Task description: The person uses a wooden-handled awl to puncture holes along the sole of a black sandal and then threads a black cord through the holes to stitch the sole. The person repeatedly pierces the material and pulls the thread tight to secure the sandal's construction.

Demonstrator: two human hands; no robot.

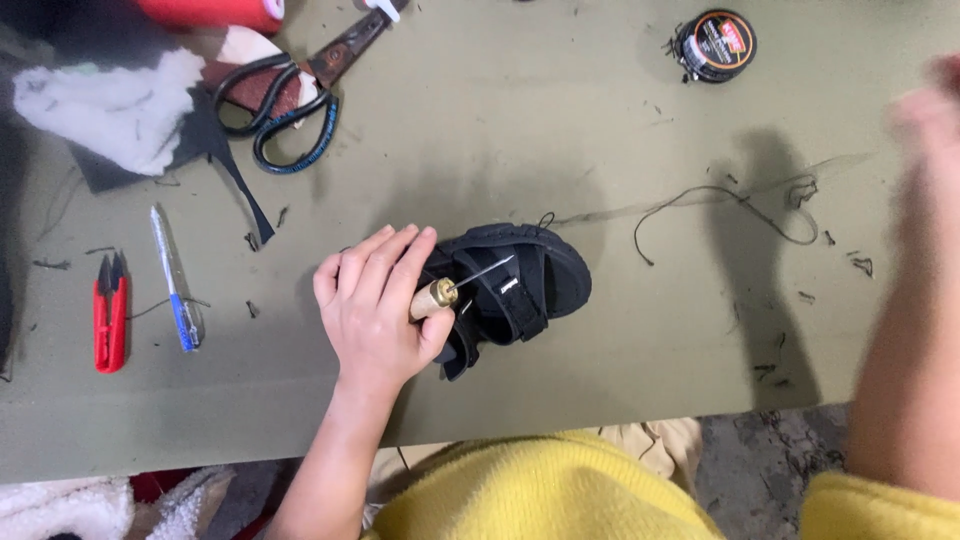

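Note:
A small black sandal [525, 280] lies on the olive-green tabletop [500, 130]. My left hand [375, 305] rests on its heel end and grips a sewing awl [450, 290] with a wooden handle and brass collar; its steel needle points right over the straps. My right hand [925, 115] is raised at the far right edge and blurred, so its fingers are unclear. A dark thread [740, 205] trails from the sandal's toe across the table toward that hand.
Large black-handled scissors [290, 100] lie at the upper left beside white cloth [105, 105] and dark scraps. Red thread snips [110, 310] and a blue pen [175, 280] lie at the left. A round tin [715, 45] sits at the top right. The table's near edge runs below the sandal.

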